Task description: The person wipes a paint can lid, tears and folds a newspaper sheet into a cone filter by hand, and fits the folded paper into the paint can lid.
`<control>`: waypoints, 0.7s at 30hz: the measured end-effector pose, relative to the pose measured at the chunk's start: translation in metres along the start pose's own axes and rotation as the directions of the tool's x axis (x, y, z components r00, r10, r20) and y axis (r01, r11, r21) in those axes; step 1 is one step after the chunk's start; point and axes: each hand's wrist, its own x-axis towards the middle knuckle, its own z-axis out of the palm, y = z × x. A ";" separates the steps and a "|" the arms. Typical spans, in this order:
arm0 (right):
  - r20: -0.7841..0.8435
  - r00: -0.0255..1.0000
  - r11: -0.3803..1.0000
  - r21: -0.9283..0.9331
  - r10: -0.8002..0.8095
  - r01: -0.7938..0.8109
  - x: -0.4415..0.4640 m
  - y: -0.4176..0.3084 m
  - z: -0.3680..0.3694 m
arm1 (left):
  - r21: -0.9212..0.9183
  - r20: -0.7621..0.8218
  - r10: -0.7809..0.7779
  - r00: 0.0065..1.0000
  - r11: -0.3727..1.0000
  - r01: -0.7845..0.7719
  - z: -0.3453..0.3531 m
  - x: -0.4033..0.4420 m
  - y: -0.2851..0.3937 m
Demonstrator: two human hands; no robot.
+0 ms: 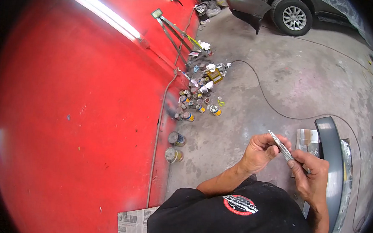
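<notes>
In front of my chest is a thin, pointed strip of folded paper [281, 146], whitish with grey streaks. My right hand [312, 172] pinches its lower end between thumb and fingers. Around the upper part curls my left hand [257, 154], fingers behind the strip and thumb on the near side. The exact contact of the left fingertips is partly hidden. Just right of my right hand stretches a long, glossy dark grey car panel [333, 147], lying over newspaper-covered support [307, 136].
Paint cans [174, 155] and many small containers line the red wall [88, 110] at left. Beyond them stands a stepladder [171, 35]. A black hose [272, 105] snakes across the concrete floor [218, 148]. A dark car [248, 11] is at the top right.
</notes>
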 end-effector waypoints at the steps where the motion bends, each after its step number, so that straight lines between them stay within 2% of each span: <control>1: 0.001 1.000 1.000 0.000 0.001 -0.001 0.000 0.000 0.000 | -0.024 -0.007 -0.010 1.000 1.000 0.010 0.001 0.000 0.002; 4: 0.025 1.000 0.999 0.034 0.020 -0.021 0.000 0.000 0.001 | -0.035 -0.025 -0.032 0.999 0.999 0.031 0.001 -0.001 0.003; 6: -0.028 0.999 0.999 -0.019 -0.032 0.032 -0.001 -0.001 0.005 | -0.022 -0.037 -0.044 0.998 0.999 0.043 -0.001 -0.003 0.002; 9: -0.037 0.992 0.987 -0.110 -0.123 0.118 -0.001 -0.001 0.009 | -0.040 -0.022 -0.016 1.000 0.999 0.015 -0.002 -0.005 0.003; 13: -0.033 0.991 0.985 -0.121 -0.129 0.125 -0.002 -0.004 0.010 | -0.076 -0.066 0.038 0.997 0.996 -0.043 0.001 -0.006 0.000; 15: 0.042 0.991 0.983 -0.128 -0.129 0.134 -0.001 -0.001 0.005 | -0.061 -0.070 0.060 0.996 0.996 -0.064 0.001 -0.005 0.000; 17: 0.011 0.989 0.982 -0.121 -0.147 0.147 0.005 -0.006 -0.004 | 0.104 -0.042 0.080 0.996 0.992 -0.075 0.000 -0.004 0.003; 18: -0.022 0.986 0.981 -0.112 -0.163 0.159 0.007 -0.008 -0.007 | 0.104 -0.042 0.081 0.996 0.992 -0.076 0.000 -0.006 0.005; 20: -0.045 0.985 0.982 -0.098 -0.167 0.162 0.008 -0.009 -0.008 | 0.361 -0.151 -0.037 0.988 0.928 0.090 0.004 -0.010 0.009; 21: -0.069 0.983 0.983 -0.084 -0.171 0.165 0.009 -0.011 -0.008 | 0.355 -0.146 -0.045 0.988 0.930 0.094 0.006 -0.011 0.009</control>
